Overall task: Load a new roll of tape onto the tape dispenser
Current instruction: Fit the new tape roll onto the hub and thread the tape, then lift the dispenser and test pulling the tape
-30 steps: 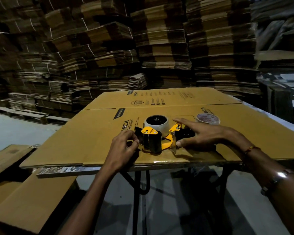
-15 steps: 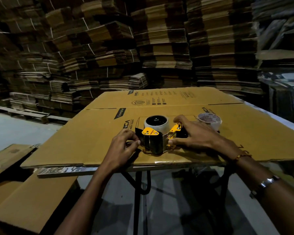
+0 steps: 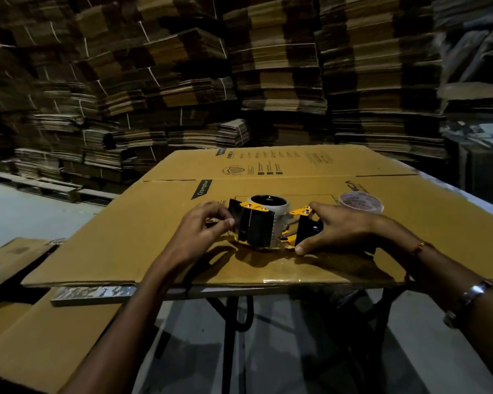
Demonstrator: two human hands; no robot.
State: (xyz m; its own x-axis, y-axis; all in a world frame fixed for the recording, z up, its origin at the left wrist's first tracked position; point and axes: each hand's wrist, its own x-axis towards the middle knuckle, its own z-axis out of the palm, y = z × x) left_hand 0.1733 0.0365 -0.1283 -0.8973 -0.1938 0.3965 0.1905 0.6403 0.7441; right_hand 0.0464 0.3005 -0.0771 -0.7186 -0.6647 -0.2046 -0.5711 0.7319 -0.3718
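- While the tape dispenser (image 3: 264,227) is lying on its side on the flattened cardboard sheet (image 3: 131,237), a white tape roll (image 3: 269,204) is sitting on its hub.
- The right hand (image 3: 339,231) is gripping the dispenser's black handle, fingers curled round it.
- The left hand (image 3: 201,233) is pinching something at the dispenser's front flap; what, I cannot tell.
- A second tape roll (image 3: 360,201) is lying just beyond the right hand.

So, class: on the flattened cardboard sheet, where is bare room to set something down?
Bare cardboard lies beyond the tape dispenser, left of the left hand, and right of the spare tape roll. It is crowded around the dispenser, between both hands; right hand.
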